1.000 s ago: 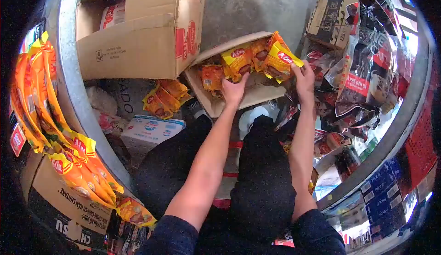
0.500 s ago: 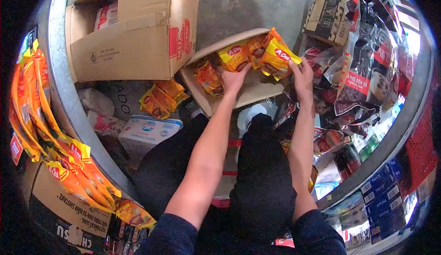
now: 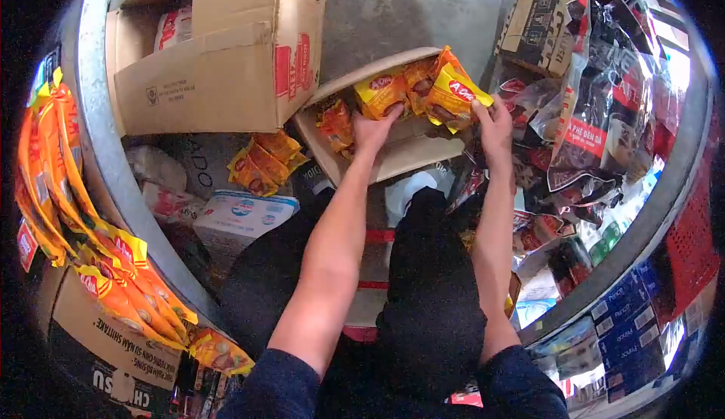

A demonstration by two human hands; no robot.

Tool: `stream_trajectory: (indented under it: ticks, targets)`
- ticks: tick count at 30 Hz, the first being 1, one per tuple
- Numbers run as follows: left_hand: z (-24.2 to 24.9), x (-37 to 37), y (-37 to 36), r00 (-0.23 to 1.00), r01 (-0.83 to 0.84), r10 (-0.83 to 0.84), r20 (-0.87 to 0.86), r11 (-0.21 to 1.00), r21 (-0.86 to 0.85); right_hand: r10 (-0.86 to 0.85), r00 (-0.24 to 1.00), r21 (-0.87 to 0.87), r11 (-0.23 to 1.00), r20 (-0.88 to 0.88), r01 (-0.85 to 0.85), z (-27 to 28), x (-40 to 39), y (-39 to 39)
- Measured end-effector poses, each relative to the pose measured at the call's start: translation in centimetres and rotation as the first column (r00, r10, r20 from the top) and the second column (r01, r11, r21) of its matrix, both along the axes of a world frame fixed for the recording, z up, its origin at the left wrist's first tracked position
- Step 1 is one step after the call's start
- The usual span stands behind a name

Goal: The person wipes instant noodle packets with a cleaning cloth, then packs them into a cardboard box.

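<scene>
A shallow open cardboard box (image 3: 423, 149) lies ahead of my feet, with several orange-and-yellow packets along its far side. My right hand (image 3: 495, 128) pinches the yellow edge of the rightmost packet (image 3: 455, 95), which is tilted up. My left hand (image 3: 374, 126) reaches into the box, its fingers closed at the lower edge of another packet (image 3: 377, 92). Between these two, a further packet (image 3: 420, 86) is partly covered. At the box's left end stands an orange packet (image 3: 334, 126), just beside my left hand.
A large open carton (image 3: 196, 79) stands at the upper left. Loose orange packets (image 3: 264, 163) lie beside a white-and-blue pack (image 3: 245, 211). Hanging packets (image 3: 64, 170) line the left metal rail (image 3: 128, 185). Plastic coffee bags (image 3: 596, 117) crowd the right side.
My left hand has shifted left inside the box, and the packet at its fingers has moved slightly left. My right hand still pinches the same packet, nearly in place.
</scene>
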State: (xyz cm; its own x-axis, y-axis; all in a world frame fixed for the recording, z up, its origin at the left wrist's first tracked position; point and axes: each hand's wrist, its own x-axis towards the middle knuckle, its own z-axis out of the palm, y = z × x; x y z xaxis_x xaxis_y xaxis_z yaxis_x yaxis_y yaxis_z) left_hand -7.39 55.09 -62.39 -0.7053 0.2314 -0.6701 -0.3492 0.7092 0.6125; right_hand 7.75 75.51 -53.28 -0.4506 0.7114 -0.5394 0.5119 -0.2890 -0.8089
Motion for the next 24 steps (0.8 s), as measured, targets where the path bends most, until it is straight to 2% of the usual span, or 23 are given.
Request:
stream_trajectory:
  ticks: [2, 5, 8, 11, 14, 16, 18, 20, 22, 24]
  targets:
    - [0.6, -0.6, 0.3, 0.999, -0.037, 0.035, 0.038, 0.998, 0.049, 0.001, 1.000, 0.013, 1.000, -0.023, 0.000, -0.5, 0.2, -0.1]
    - [1.8, -1.9, 0.4, 0.975, 0.065, -0.095, 0.201, 0.986, 0.151, 0.041, 0.999, -0.021, 0.999, 0.028, -0.040, -1.5, 0.9, 0.2]
    - [0.9, -1.1, 0.5, 0.979, 0.102, -0.142, 0.149, 0.964, 0.244, -0.005, 0.997, -0.005, 1.000, -0.073, 0.005, -0.5, 0.1, -0.1]
    - [1.2, -0.3, 1.3, 0.986, -0.157, 0.166, -0.027, 0.967, 0.202, 0.016, 0.999, 0.002, 1.000, -0.027, -0.016, -0.2, 0.1, -0.1]
    - [1.0, -2.5, 1.5, 0.933, -0.338, 0.318, 0.165, 0.935, 0.108, -0.012, 1.000, 0.013, 1.000, -0.024, 0.012, -0.1, -0.1, -0.1]
    - [-3.1, -3.0, 0.6, 0.917, -0.361, 0.331, 0.221, 0.925, 0.115, 0.010, 1.000, -0.005, 1.000, -0.026, -0.010, -0.3, 0.1, 0.0]
    - [-3.4, -3.3, 0.5, 0.949, -0.287, 0.264, 0.174, 0.951, 0.117, 0.021, 0.999, -0.015, 1.000, -0.028, -0.022, -0.4, 0.2, 0.1]
    - [-2.9, -3.7, 1.2, 0.994, -0.105, 0.103, 0.023, 0.989, 0.101, 0.021, 0.999, -0.014, 1.000, -0.031, -0.022, -0.3, 0.1, 0.1]
    - [-0.1, -4.9, 2.6, 0.993, -0.099, 0.096, 0.073, 0.994, 0.038, 0.002, 0.999, -0.030, 1.000, -0.043, -0.004, -0.2, 0.0, 0.1]
    - [-0.8, -5.7, 2.1, 0.998, -0.002, -0.005, 0.057, 0.994, 0.107, 0.002, 0.998, -0.006, 1.000, -0.066, -0.002, -0.2, 0.0, 0.0]
